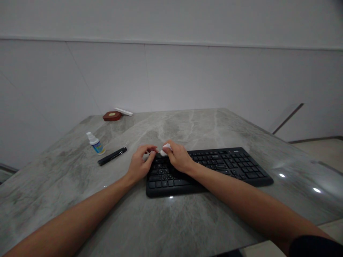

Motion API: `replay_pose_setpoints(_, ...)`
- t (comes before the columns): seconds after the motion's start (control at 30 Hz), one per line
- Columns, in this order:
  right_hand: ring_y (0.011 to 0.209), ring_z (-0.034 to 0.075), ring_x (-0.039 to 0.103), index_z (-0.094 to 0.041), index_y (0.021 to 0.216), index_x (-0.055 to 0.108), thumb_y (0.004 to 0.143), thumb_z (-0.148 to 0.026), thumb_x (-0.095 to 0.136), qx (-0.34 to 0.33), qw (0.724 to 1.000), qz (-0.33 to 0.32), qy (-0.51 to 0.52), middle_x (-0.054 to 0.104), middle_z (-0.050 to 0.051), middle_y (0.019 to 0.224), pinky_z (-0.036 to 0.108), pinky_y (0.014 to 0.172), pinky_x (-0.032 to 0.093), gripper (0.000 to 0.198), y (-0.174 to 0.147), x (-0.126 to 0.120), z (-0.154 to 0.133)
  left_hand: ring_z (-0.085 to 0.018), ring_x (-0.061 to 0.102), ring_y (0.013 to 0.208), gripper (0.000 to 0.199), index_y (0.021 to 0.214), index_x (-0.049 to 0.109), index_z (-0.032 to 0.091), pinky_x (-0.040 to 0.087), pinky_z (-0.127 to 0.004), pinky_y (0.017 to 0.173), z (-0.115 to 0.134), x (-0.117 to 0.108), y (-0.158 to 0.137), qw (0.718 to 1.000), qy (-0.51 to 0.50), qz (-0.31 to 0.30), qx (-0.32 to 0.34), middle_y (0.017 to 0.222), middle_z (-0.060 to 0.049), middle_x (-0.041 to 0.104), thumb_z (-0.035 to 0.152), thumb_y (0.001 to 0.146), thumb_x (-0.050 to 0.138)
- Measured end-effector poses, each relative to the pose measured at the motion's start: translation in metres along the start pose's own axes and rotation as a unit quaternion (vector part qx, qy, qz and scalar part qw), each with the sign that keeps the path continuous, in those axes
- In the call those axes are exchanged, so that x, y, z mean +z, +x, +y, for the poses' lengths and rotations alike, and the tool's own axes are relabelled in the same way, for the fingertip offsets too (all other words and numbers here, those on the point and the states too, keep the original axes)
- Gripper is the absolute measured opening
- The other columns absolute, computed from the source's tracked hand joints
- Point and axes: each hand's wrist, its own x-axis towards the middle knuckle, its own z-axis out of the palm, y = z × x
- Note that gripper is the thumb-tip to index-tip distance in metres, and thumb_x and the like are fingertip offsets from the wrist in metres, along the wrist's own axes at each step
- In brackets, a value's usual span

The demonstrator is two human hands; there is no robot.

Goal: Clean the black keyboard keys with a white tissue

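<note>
**One white wad, one black keyboard under your grip**

Beneath your grip spreads a grey marbled tabletop (171, 225), glossy enough to throw back bright spots of light, one just nearer you than the keyboard (225, 163) and two well to the right. Past the table's far edge, beyond your grip, stands a plain pale wall (171, 75), crossed by a horizontal line and faint seams. Far right of your hands, a dark slanting strip (288, 117) shows against it.

Your right hand (180, 156) is closed around the white wad (165, 150), at the keyboard's far left part. Your left hand (141, 162) is curled just beside it; you can't tell whether its fingertips pinch anything.

The keyboard lies flat, running rightward from your grip, its left corner nearest your left wrist. It is matte black with rounded corners, a number pad at the right end and small pale lettering near the far edge. Your right forearm crosses over it. Near your grip, small round shapes show among the keys.

Left of your grip lie a slim black object (112, 156) and, past it, an upright white bottle (96, 144) with a blue label. Farther off sits a reddish-brown case (112, 116).
</note>
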Motion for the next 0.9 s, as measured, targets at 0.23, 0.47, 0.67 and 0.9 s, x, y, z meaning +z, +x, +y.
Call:
replay_pose_setpoints(0.23,0.068,0.018,0.06,-0.018,0.089,0.065,0.096,-0.028,0.047,0.006,0.993,-0.054,-0.106,0.069,0.004,0.074,0.03,0.07,0.037,0.021,0.003,-0.003,0.002,-0.015,0.058,0.066,0.019,0.086,0.068,0.018,0.047,-0.029,0.062,-0.019,0.004,0.005,0.993,0.009,0.02,-0.12,0.085,-0.003,0.068,0.018,0.078,0.05)
replay_pose_setpoints(0.47,0.067,0.017,0.058,-0.017,0.086,0.064,0.095,-0.028,0.049,-0.033,0.988,-0.072,-0.13,0.069,0.005,0.074,0.032,0.076,0.035,0.021,0.002,-0.001,-0.001,-0.018,0.059,0.083,0.021,0.075,0.067,0.019,0.047,-0.032,0.074,-0.01,0.004,0.004,0.998,0.029,-0.053,-0.032,0.082,-0.003,0.063,0.01,0.077,0.048)
replay_pose_setpoints(0.67,0.067,0.016,0.058,-0.018,0.083,0.064,0.094,-0.029,0.051,-0.046,0.987,-0.083,-0.127,0.068,0.003,0.072,0.032,0.077,0.035,0.021,0.001,-0.002,-0.001,-0.019,0.058,0.086,0.021,0.076,0.067,0.019,0.046,-0.035,0.08,-0.01,0.004,0.004,0.996,0.045,-0.073,-0.016,0.083,-0.003,0.062,0.008,0.076,0.049)
replay_pose_setpoints(0.9,0.067,0.017,0.059,-0.017,0.084,0.064,0.096,-0.031,0.048,-0.04,0.987,-0.07,-0.14,0.069,0.005,0.072,0.033,0.077,0.035,0.024,0.001,-0.001,-0.002,-0.019,0.058,0.086,0.022,0.075,0.067,0.019,0.047,-0.034,0.079,-0.01,0.004,0.004,0.996,0.042,-0.076,-0.01,0.083,-0.003,0.062,0.007,0.077,0.049)
